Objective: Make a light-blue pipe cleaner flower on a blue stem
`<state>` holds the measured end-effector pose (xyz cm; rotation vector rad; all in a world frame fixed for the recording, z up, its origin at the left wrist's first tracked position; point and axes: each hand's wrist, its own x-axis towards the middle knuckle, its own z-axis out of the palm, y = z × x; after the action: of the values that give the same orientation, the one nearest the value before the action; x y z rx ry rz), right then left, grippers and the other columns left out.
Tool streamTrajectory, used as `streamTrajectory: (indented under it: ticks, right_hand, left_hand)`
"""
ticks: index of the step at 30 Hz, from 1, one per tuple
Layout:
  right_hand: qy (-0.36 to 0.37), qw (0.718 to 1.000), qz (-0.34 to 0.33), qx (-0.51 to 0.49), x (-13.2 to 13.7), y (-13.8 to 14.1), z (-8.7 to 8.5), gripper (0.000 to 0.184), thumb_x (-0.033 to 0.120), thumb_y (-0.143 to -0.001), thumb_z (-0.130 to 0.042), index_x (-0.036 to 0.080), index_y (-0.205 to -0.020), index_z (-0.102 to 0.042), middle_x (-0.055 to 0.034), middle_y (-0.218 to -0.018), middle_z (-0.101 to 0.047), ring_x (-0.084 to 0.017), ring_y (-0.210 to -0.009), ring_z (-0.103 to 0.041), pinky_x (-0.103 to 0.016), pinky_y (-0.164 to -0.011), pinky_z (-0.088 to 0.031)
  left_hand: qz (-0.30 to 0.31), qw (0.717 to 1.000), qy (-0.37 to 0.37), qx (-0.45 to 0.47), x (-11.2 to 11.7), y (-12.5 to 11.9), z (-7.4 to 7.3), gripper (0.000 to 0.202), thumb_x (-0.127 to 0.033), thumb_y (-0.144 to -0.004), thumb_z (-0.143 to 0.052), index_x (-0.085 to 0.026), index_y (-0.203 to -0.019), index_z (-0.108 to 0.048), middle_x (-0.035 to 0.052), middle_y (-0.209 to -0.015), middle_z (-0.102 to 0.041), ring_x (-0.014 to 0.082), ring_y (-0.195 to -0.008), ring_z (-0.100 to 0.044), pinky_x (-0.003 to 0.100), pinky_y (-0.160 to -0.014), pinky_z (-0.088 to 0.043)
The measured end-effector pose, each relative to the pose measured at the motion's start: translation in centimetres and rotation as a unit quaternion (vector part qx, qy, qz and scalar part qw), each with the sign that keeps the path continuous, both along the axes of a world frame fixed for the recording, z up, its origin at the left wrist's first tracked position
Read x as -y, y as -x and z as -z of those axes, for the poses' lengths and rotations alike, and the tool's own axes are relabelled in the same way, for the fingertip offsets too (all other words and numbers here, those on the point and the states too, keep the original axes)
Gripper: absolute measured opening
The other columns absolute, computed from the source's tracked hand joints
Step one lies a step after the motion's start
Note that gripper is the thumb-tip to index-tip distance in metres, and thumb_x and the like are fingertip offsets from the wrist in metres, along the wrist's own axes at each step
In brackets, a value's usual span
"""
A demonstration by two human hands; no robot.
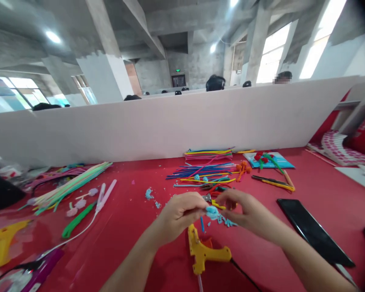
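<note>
Left hand: the person's left hand reaches in above the tabletop, thumb and index finger clamped on the left edge of the light-blue fluffy piece.
Right hand: the person's right hand curves in from the other side, thumb and index fingertips apart, close by the piece; whether they touch it, I cannot tell.
Blue piece: between the two hands, above the red tabletop.
Blue trimmings: small light-blue fuzzy scraps lie just right of the piece, below the right hand.
Glue gun: a yellow plastic glue gun with a dark cord lies between the forearms, nearer the person than the piece.
Stems: thin blue fuzzy stems lie beyond the hands, before the upright white partition.
Phone: a flat black rectangular phone lies right of the right forearm.
Left side: a long pale green and peach stem bundle lies well apart from the left hand.
</note>
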<state>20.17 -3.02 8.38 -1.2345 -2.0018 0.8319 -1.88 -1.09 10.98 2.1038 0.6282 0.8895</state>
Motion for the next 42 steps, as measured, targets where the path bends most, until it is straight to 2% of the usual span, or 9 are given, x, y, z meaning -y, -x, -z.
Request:
streamTrajectory:
  ticks: [3,5,13,19,23,26,30,37,42]
  right_hand:
    - [-0.044,0.986,-0.088,-0.135,-0.1,0.2,-3.7,0.042,0.018,-0.073,-0.063,0.025,-0.112,-0.051,-0.0032,-0.102,-0.056,-0.016,-0.091,-0.054,-0.030,-0.081,-0.046]
    - [-0.079,0.973,-0.116,-0.186,-0.1,1.3,-4.5,0.044,0.018,-0.070,-0.067,0.025,-0.111,-0.053,-0.0041,-0.107,-0.053,-0.018,-0.098,-0.051,-0.032,-0.085,-0.045]
    - [-0.144,0.962,-0.083,-0.217,-2.1,3.3,-2.2,0.028,0.015,-0.078,-0.060,0.025,-0.104,-0.059,-0.0050,-0.101,-0.053,-0.017,-0.095,-0.053,-0.034,-0.083,-0.046]
    - [-0.096,0.964,-0.077,-0.237,-3.4,3.0,-1.0,0.013,0.015,-0.078,-0.062,0.023,-0.087,-0.065,-0.0045,-0.103,-0.050,-0.017,-0.100,-0.050,-0.033,-0.086,-0.045]
    - [-0.051,0.950,-0.085,-0.297,-4.1,3.3,0.2,0.003,0.019,-0.076,-0.064,0.022,-0.078,-0.066,-0.0049,-0.104,-0.047,-0.018,-0.104,-0.049,-0.032,-0.081,-0.049]
    - [-0.055,0.952,-0.057,-0.296,-4.3,3.4,0.3,0.005,0.018,-0.077,-0.062,0.022,-0.075,-0.065,-0.0039,-0.098,-0.050,-0.017,-0.096,-0.052,-0.031,-0.077,-0.048]
    - [-0.074,0.960,-0.049,-0.264,-4.1,3.2,-0.3,0.008,0.016,-0.078,-0.059,0.022,-0.077,-0.065,-0.0031,-0.092,-0.054,-0.016,-0.091,-0.054,-0.029,-0.074,-0.047]
    - [-0.102,0.960,-0.055,-0.255,-3.4,3.3,-0.7,0.011,0.013,-0.078,-0.059,0.021,-0.079,-0.066,-0.0025,-0.087,-0.055,-0.015,-0.083,-0.055,-0.031,-0.077,-0.045]
    - [-0.114,0.956,-0.068,-0.263,-3.2,3.2,-0.9,0.011,0.014,-0.080,-0.057,0.022,-0.078,-0.065,-0.0022,-0.086,-0.056,-0.015,-0.082,-0.055,-0.031,-0.075,-0.046]
  left_hand:
    - [0.002,0.998,0.046,0.053,-1.0,-1.1,-0.7,0.018,-0.031,-0.082,-0.056,-0.019,-0.083,-0.068,0.0066,-0.075,-0.062,0.0162,-0.066,-0.057,0.028,-0.061,-0.047]
    - [-0.005,0.990,0.095,0.102,-1.3,-1.6,-0.5,0.019,-0.035,-0.080,-0.059,-0.019,-0.079,-0.069,0.0057,-0.072,-0.061,0.0135,-0.055,-0.055,0.025,-0.051,-0.046]
    - [-0.026,0.976,0.177,0.126,-2.6,-1.1,0.5,0.013,-0.028,-0.077,-0.063,-0.017,-0.076,-0.069,0.0042,-0.072,-0.063,0.0160,-0.063,-0.060,0.028,-0.061,-0.050]
    - [-0.013,0.932,0.315,0.177,-3.4,-1.9,1.7,0.014,-0.022,-0.073,-0.067,-0.017,-0.080,-0.056,-0.0012,-0.060,-0.061,0.0117,-0.048,-0.059,0.023,-0.049,-0.049]
    - [0.014,0.922,0.336,0.190,-3.9,-1.9,1.9,0.030,-0.021,-0.072,-0.069,-0.021,-0.089,-0.044,-0.0032,-0.063,-0.061,0.0117,-0.046,-0.060,0.020,-0.044,-0.047]
    - [-0.041,0.954,0.271,0.123,-4.0,-1.1,1.3,0.026,-0.022,-0.074,-0.065,-0.021,-0.094,-0.048,0.0006,-0.076,-0.061,0.0114,-0.055,-0.059,0.021,-0.047,-0.046]
    - [-0.091,0.992,0.073,0.056,-3.1,-0.3,0.0,0.029,-0.019,-0.074,-0.065,-0.021,-0.102,-0.060,0.0053,-0.095,-0.056,0.0123,-0.071,-0.053,0.027,-0.064,-0.047]
    - [-0.146,0.981,-0.126,0.031,-0.9,-2.0,-0.3,0.042,-0.015,-0.071,-0.068,-0.023,-0.111,-0.060,0.0041,-0.090,-0.053,0.0157,-0.081,-0.052,0.028,-0.070,-0.046]
    - [-0.142,0.975,-0.162,0.053,-0.5,-2.2,-0.5,0.042,-0.014,-0.071,-0.068,-0.023,-0.111,-0.061,0.0051,-0.095,-0.054,0.0167,-0.085,-0.054,0.029,-0.073,-0.047]
